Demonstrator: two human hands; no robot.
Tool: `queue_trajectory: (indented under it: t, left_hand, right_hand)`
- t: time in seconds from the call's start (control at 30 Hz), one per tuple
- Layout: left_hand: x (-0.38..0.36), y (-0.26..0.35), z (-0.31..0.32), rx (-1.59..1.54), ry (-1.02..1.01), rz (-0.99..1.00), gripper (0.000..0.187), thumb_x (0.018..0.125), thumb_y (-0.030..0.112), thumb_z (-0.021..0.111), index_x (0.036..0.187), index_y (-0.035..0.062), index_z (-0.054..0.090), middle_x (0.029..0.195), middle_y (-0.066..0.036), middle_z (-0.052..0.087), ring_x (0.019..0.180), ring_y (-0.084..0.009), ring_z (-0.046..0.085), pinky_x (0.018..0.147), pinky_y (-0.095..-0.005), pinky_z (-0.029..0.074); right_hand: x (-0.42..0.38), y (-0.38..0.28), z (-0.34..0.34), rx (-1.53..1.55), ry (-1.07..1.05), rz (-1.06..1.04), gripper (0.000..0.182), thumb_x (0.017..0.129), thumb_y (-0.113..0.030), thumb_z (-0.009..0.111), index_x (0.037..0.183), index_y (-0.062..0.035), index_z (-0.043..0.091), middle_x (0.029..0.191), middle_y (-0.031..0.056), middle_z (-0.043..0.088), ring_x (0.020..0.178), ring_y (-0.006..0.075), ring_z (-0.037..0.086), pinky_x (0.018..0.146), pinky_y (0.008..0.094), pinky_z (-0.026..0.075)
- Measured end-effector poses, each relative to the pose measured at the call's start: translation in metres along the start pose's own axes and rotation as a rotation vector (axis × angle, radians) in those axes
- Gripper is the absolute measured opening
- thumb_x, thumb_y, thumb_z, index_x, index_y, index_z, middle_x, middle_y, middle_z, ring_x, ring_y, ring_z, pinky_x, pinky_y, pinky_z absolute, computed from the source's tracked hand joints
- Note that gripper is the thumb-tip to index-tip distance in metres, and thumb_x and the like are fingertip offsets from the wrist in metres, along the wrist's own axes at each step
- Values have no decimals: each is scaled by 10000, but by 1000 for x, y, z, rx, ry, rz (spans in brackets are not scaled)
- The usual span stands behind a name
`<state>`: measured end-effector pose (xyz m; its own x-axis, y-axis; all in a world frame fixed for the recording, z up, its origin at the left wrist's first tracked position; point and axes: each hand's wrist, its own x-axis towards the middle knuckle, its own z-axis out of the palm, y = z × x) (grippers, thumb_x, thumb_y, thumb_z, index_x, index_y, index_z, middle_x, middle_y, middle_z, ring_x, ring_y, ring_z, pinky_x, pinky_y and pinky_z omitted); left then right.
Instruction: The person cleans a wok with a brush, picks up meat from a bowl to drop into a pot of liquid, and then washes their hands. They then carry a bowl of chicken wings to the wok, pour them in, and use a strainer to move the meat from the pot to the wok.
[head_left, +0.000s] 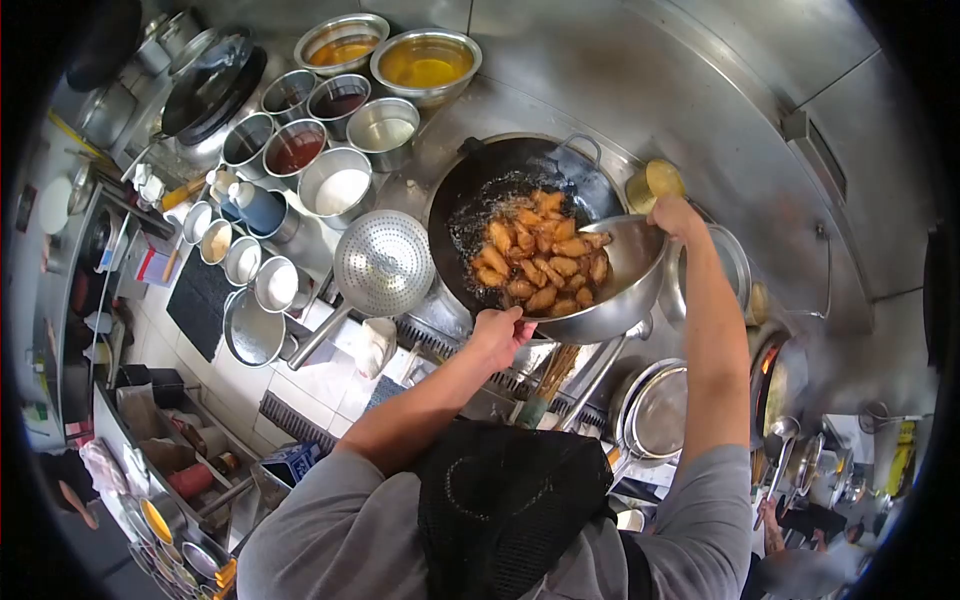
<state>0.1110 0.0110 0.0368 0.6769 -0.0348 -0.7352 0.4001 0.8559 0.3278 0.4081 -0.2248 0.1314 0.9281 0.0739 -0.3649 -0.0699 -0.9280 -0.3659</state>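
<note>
The left hand point(497, 333) is closed on the near rim of a round shiny steel bowl point(630, 270), and the right hand point(676, 216) is clamped on its far rim. The bowl is tilted over the black round wok point(480, 190), spilling golden fried pieces point(540, 262) into it. A perforated steel skimmer point(384, 262) lies just left of the wok, and steel sauce pots point(340, 185) crowd farther left.

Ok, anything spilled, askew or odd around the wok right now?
Nothing stands out. The steel bowl is tilted over the wok by the left hand and right hand, and the fried pieces stay inside.
</note>
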Motion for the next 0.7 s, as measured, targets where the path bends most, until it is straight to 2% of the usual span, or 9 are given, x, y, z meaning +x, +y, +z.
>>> queue_trajectory:
  t: [0.03,0.1,0.23,0.3,0.33,0.4,0.53,0.6,0.7]
  left_hand:
    - [2,-1,2,-2,0,-11,110,924,36,542,937,-72,525,863,-142,581,688,-203,590,556,-271,520]
    - [6,-2,4,-78,-4,-59,99,925,21,533,935,-76,519,857,-137,571,684,-203,589,566,-265,532]
    - [10,-6,12,-156,-15,-129,83,934,16,516,953,-65,520,849,-129,573,667,-197,580,544,-247,528]
    - [10,-9,15,-175,-35,-151,92,943,22,503,963,-67,515,826,-119,568,653,-183,566,528,-231,515]
    - [11,-12,15,-199,-55,-210,95,948,28,496,960,-65,513,810,-112,562,648,-175,560,525,-228,511]
    - [14,-15,11,-264,-153,-305,111,964,49,475,948,-57,507,782,-98,551,635,-155,550,514,-215,497]
    - [21,-19,12,-322,-215,-351,116,973,58,467,935,-44,507,763,-86,539,629,-153,547,504,-202,492]
    - [21,-19,12,-331,-235,-355,116,974,58,466,935,-43,509,756,-81,536,627,-148,541,508,-201,490]
    - [23,-25,8,-343,-281,-352,116,976,57,466,938,-41,515,745,-73,529,623,-140,528,513,-198,482]
  right_hand:
    - [-3,-10,-6,-5,-3,10,193,733,-131,667,821,39,693,710,172,668,670,273,654,579,415,509]
    - [-9,-31,-18,-272,11,-68,202,738,-137,664,801,54,685,719,197,664,587,292,647,509,425,514]
    - [-13,-77,-36,-391,-25,3,185,724,-87,618,868,21,662,734,202,654,636,297,657,466,418,502]
    - [1,-90,-39,-663,-79,-51,194,730,-91,600,862,21,686,846,262,674,747,347,685,575,437,541]
    - [-9,-105,-41,-665,-82,-49,194,730,-91,600,862,21,686,846,262,674,747,347,685,575,437,541]
    - [-26,-138,-45,-676,-46,-89,212,742,-93,574,863,24,703,952,296,654,884,391,672,721,443,549]
    - [-23,-172,-43,-804,-42,-106,263,762,-98,550,949,10,700,1010,275,652,970,410,643,829,439,529]
    - [-24,-182,-39,-781,106,-103,313,772,-84,540,1040,9,672,1074,249,648,1015,402,630,870,443,522]
    - [-29,-193,-37,-810,143,-143,348,786,-73,532,1107,8,639,1115,250,634,1056,403,613,905,441,511]
